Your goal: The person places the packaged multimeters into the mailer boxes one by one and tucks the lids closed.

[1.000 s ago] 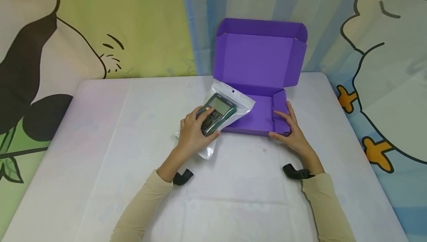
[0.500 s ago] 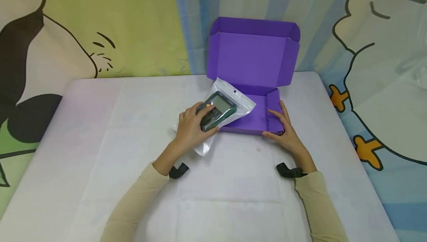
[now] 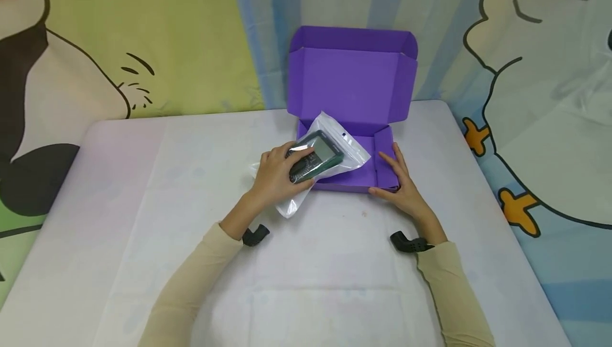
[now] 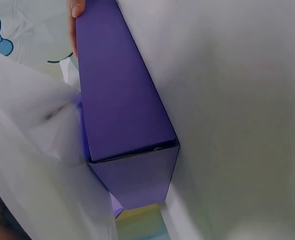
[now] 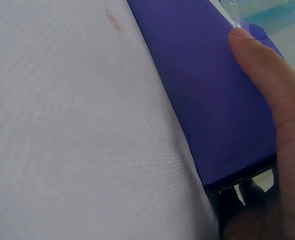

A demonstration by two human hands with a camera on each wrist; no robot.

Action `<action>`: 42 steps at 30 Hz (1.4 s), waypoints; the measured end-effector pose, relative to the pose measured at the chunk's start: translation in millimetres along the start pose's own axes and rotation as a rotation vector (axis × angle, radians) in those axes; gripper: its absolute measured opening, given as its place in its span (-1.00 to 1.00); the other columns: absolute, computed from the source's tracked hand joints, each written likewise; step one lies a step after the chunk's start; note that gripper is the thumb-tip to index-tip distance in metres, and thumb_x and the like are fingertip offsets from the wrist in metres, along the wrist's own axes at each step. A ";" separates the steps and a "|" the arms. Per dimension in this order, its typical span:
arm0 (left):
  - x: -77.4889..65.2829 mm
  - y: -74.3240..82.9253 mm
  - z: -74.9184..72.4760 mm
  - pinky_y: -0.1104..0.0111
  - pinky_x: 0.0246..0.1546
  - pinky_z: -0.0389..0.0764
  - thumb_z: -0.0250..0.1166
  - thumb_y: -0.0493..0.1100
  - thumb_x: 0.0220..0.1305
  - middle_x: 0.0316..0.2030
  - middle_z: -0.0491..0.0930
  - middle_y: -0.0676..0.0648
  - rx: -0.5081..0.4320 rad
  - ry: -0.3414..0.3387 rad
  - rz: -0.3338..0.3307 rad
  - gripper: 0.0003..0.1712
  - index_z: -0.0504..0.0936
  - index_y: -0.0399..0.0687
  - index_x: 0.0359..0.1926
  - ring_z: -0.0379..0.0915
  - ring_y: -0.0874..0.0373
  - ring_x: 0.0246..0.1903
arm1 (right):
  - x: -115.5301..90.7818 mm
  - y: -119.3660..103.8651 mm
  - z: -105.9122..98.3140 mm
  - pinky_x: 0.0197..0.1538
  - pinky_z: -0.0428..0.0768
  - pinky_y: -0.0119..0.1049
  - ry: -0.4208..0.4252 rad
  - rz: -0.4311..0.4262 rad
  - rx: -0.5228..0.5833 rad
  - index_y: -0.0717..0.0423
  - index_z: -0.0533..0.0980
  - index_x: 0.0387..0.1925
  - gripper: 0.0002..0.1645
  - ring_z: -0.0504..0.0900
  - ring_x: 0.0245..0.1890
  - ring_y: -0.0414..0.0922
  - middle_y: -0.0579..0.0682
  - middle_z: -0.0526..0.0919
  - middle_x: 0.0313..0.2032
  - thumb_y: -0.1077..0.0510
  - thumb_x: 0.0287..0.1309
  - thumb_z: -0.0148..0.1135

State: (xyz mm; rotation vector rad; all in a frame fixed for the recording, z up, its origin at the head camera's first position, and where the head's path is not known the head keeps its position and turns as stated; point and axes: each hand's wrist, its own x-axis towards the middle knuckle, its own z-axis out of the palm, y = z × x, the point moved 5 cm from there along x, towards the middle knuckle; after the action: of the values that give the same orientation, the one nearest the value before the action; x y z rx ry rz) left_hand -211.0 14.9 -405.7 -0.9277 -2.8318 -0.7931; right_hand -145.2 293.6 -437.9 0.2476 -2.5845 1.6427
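Across the left part of an open purple box (image 3: 354, 179), a dark green device (image 3: 313, 165) and a glossy white bag (image 3: 355, 157) sit well nearer the left hand (image 3: 277, 177) than the right hand (image 3: 404, 190). The left holds device and bag together, one finger stretched toward the grey screen (image 3: 324, 149); the right grips the box's near right corner. Only the head view shows that screen and the raised lid (image 3: 351, 84). The left wrist view adds the box's outer left end; the right wrist view shows a thumb against the front wall, fingers around its end.
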 end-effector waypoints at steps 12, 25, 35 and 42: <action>23.7 1.3 8.5 0.01 0.22 0.22 0.33 0.29 0.11 0.37 0.25 -0.19 0.057 -0.138 0.125 -0.21 0.38 0.31 0.37 0.23 -0.16 0.30 | 0.5 1.0 1.0 0.38 -0.28 0.37 -0.004 -0.014 0.009 0.26 0.14 0.44 0.05 -0.42 0.51 0.13 0.10 -0.37 0.54 0.41 -0.09 0.42; 49.0 7.3 25.4 0.01 0.25 0.17 0.33 0.28 0.07 0.36 0.29 -0.12 0.098 -0.274 0.240 -0.21 0.40 0.38 0.36 0.20 -0.09 0.32 | 0.7 2.3 1.9 0.39 -0.28 0.35 -0.005 -0.018 0.019 0.29 0.14 0.43 0.05 -0.41 0.51 0.14 0.22 -0.36 0.52 0.43 -0.11 0.44; 61.8 13.7 37.9 -0.01 0.29 0.15 0.32 0.29 0.05 0.37 0.29 -0.15 0.150 -0.336 0.260 -0.20 0.40 0.36 0.36 0.18 -0.11 0.35 | 0.7 1.5 3.3 0.37 -0.28 0.39 -0.014 -0.032 0.021 0.33 0.15 0.41 0.03 -0.42 0.51 0.17 0.25 -0.38 0.52 0.45 -0.11 0.43; 72.3 16.8 46.7 -0.05 0.33 0.10 0.33 0.28 0.06 0.38 0.28 -0.13 0.126 -0.359 0.296 -0.20 0.39 0.37 0.37 0.15 -0.08 0.37 | -0.6 2.9 -0.3 0.36 -0.28 0.40 -0.007 -0.030 0.011 0.31 0.16 0.42 0.02 -0.42 0.51 0.16 0.23 -0.37 0.52 0.43 -0.09 0.43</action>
State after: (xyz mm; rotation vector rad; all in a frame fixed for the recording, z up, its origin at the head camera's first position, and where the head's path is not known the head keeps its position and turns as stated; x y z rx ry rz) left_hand -255.8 88.2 -423.4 -1.5563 -2.8741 -0.4459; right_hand -145.2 295.1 -440.4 0.2919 -2.5642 1.6499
